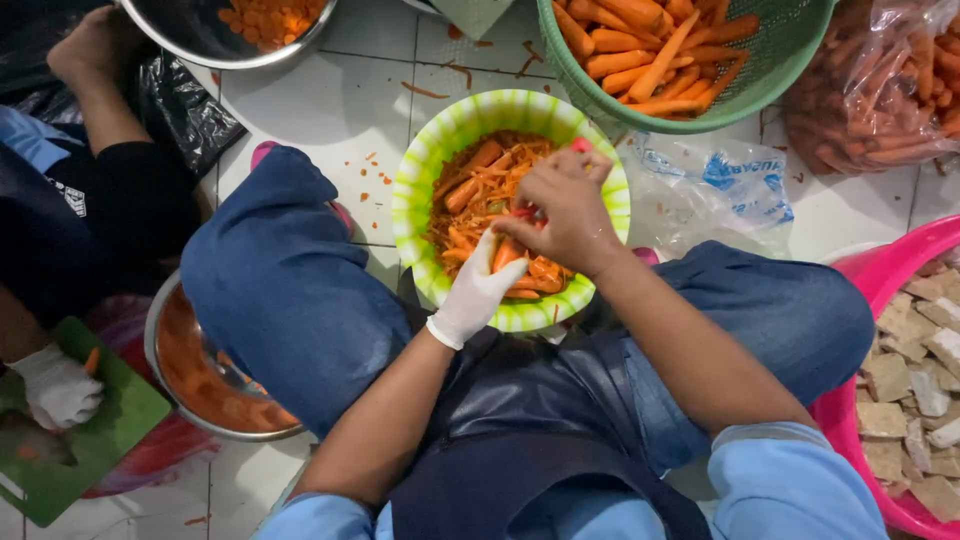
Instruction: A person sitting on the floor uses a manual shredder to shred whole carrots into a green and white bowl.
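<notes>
Knees apart, I work over the green bowl (415,190). Gloved left hand (478,290) closes round a carrot (507,253) above the peelings; bare right hand (565,212) grips a red-handled peeler (580,146). Best to stroke away from my fingers.

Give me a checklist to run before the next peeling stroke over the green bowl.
1. Left hand, gloved, holds carrot: ok.
2. Right hand on peeler: ok, though blade hidden.
3. Carrot over bowl: ok.
4. Left fingers away from blade: cannot tell.
5. Basket stocked with carrots: ok.
6. Floor free of scraps: not ok, peelings lie scattered.
</notes>
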